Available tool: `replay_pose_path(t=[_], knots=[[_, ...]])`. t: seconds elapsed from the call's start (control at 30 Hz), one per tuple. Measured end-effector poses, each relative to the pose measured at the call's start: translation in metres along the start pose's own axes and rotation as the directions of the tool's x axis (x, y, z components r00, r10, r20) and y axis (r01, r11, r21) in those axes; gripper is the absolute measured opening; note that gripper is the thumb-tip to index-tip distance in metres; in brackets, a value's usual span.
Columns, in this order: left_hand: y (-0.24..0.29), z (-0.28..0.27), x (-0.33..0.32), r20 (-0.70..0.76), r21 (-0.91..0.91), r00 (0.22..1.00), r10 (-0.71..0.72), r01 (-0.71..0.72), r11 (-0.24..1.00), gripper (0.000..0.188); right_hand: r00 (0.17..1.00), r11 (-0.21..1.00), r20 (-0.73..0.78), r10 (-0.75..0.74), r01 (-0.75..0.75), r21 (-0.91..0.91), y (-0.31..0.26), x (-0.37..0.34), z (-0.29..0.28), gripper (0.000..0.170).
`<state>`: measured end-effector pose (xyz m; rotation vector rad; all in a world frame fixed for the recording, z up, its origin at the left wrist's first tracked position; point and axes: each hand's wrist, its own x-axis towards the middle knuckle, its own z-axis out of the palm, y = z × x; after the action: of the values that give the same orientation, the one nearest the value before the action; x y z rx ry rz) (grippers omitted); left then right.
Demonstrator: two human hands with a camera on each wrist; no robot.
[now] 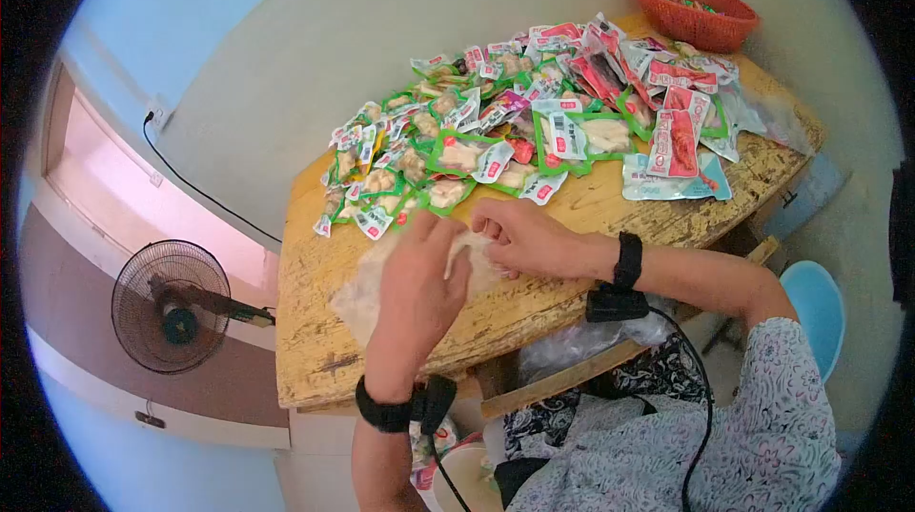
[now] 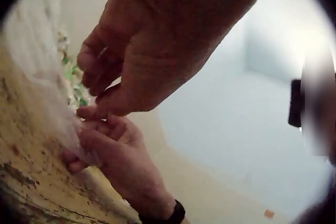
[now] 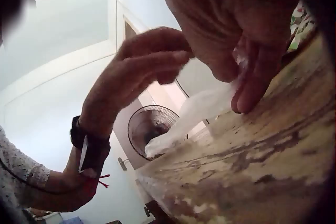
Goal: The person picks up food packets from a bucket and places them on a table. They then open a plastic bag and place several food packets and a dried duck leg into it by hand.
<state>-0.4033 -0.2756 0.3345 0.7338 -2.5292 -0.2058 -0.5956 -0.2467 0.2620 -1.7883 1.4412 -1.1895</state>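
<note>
A thin, see-through plastic bag (image 1: 359, 295) lies crumpled near the front of the worn yellow wooden table (image 1: 315, 340). My right hand (image 1: 541, 241) pinches its edge between thumb and fingers; in the right wrist view the bag (image 3: 197, 113) hangs from those fingertips. Close beside it is my left hand (image 1: 419, 274), over the bag, its thumb apart from the loosely bent fingers. Seen from the right wrist, the left hand (image 3: 139, 66) reaches with long fingers toward the right one. Nothing shows between the left thumb and fingers in the left wrist view.
Just beyond the hands spreads a heap of sealed snack packets (image 1: 457, 154), green, white and red. A red plastic basket (image 1: 691, 21) sits at the far right corner. Below the front edge is an open drawer (image 1: 572, 374) with plastic in it. A fan (image 1: 172, 307) stands at left.
</note>
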Motion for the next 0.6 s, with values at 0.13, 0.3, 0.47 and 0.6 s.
replay_pose_path(t=[0.13, 0.3, 0.47, 0.6], knots=[[-0.056, 0.046, 0.008, 0.277, -0.297, 0.959, -0.056, 0.141, 0.944, 0.019, 0.997, 0.999, 0.067, 0.028, -0.032, 0.045, 0.008, -0.003, -0.013, 0.019], [-0.069, 0.049, 0.013, 0.339, -0.348, 0.91, -0.237, 0.355, 0.868, 0.046, 0.993, 0.98, -0.032, -0.112, 0.105, -0.167, 0.014, 0.005, -0.035, 0.019], [-0.036, 0.046, 0.024, 0.261, 0.103, 0.938, -0.23, 0.209, 0.972, 0.075, 0.98, 0.966, -0.179, -0.09, 0.042, -0.257, 0.016, 0.042, -0.068, 0.021], [-0.025, 0.045, 0.036, 0.31, 0.182, 0.918, -0.248, 0.198, 0.963, 0.081, 0.971, 0.842, -0.222, -0.084, -0.049, -0.537, 0.029, 0.062, -0.075, 0.028]])
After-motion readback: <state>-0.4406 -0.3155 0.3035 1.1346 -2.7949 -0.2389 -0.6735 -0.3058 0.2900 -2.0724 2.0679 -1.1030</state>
